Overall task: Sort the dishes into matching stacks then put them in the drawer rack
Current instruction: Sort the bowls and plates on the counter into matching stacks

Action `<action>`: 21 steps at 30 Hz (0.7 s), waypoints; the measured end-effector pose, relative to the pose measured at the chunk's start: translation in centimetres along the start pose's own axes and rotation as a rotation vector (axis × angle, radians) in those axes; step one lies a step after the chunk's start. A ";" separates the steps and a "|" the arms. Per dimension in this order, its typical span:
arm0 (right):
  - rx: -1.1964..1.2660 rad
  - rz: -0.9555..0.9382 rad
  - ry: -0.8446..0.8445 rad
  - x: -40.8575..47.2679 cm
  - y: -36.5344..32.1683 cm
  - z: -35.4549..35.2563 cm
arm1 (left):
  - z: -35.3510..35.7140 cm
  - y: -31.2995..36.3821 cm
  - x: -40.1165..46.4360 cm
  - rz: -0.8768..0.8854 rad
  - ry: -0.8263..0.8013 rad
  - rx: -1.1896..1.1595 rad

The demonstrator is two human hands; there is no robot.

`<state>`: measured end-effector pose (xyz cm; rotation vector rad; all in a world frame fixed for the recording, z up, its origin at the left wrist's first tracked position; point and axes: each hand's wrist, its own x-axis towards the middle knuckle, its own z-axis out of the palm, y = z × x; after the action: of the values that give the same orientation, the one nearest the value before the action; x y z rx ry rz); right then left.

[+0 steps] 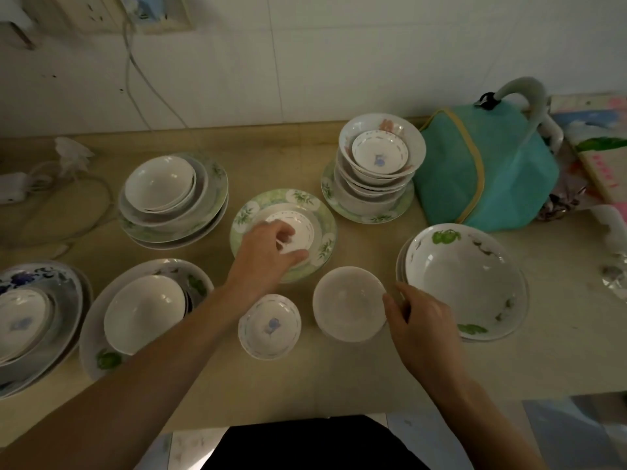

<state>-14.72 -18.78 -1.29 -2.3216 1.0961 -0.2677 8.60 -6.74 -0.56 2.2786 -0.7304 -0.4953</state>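
White dishes sit in mixed piles on the desk (305,385), so sorting has barely begun and no drawer rack shows. The left hand (268,252) pinches a small bowl (298,228) on the green plate (322,215); the right hand (420,320) grips a plain bowl (349,303).

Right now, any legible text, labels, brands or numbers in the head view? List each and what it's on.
None can be read.
Printed packaging at the far right of the counter: red marks that look like characters, too blurred to read.
Bowls, plates and teal cloth cover: only painted flowers, fruit and leaves, no lettering.
Wall sockets: no readable markings.
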 end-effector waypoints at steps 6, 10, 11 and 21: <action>-0.044 -0.125 -0.119 -0.3 -1.1 0.5 | 0.2 -0.8 4.7 0.088 -0.209 0.488; -0.048 -0.232 -0.272 -1.1 -0.9 2.1 | 1.0 -1.2 5.9 0.071 -0.287 0.546; -0.054 -0.247 -0.293 -1.1 -0.9 2.4 | 1.1 -1.3 6.0 0.076 -0.286 0.555; -0.006 -0.295 -0.205 -1.0 -0.4 3.7 | -1.4 -0.9 3.3 0.069 -0.189 0.299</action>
<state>-13.61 -16.31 -4.07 -2.4501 0.6571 -0.1310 12.23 -7.55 -0.66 2.4934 -1.0324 -0.6091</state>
